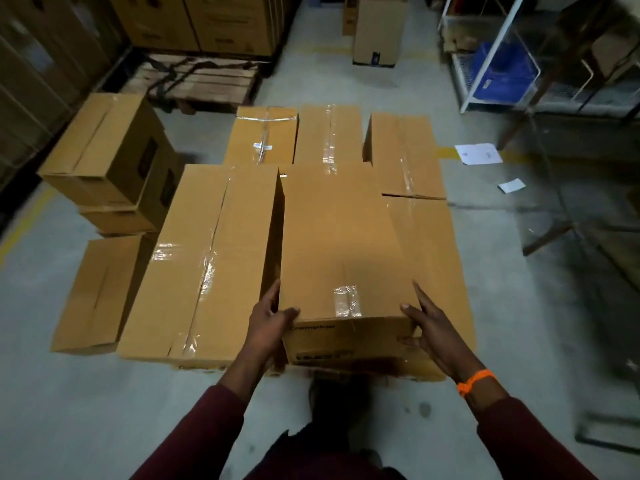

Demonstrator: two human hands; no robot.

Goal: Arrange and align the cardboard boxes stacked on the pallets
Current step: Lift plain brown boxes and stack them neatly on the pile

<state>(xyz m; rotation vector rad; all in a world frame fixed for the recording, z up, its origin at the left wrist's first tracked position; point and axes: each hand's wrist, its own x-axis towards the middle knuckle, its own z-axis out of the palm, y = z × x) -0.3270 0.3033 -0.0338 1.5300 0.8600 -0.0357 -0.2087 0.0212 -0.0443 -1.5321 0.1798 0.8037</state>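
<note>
Top box [341, 244]: plain brown carton, tape patch near its close edge, dark print on the near face, too blurred to read. Lying lengthwise over the middle of a flat layer of cartons, long axis running away from the person. Resting on the layer or held just clear of it: cannot tell. Left hand [268, 327] clamped on the near left corner, thumb over the top edge, fingers down the left side. Right hand [427, 327] clamped on the near right corner in the same way, thumb on top, fingers along the right side; orange wristband [474, 381] at that wrist, maroon sleeves [194, 434] on both arms. Hands well apart, the box's full width between them. Just left of the top box, touching it, a long taped carton [204, 258]; on the right, partly covered, another carton [433, 244]. Beyond, a far row of three taped boxes [329, 133] side by side. Left of the layer, a two-high stack [107, 147], and nearer, a single low box [97, 292] on the concrete floor [519, 306]. Further back, a bare wooden pallet [204, 81] with a dark strap across it, tall cartons [194, 22] behind. Upright box [377, 32] in the aisle. To the right, white metal rack [485, 64] holding a blue crate [502, 74]; two loose paper sheets [478, 154] on the floor.
</note>
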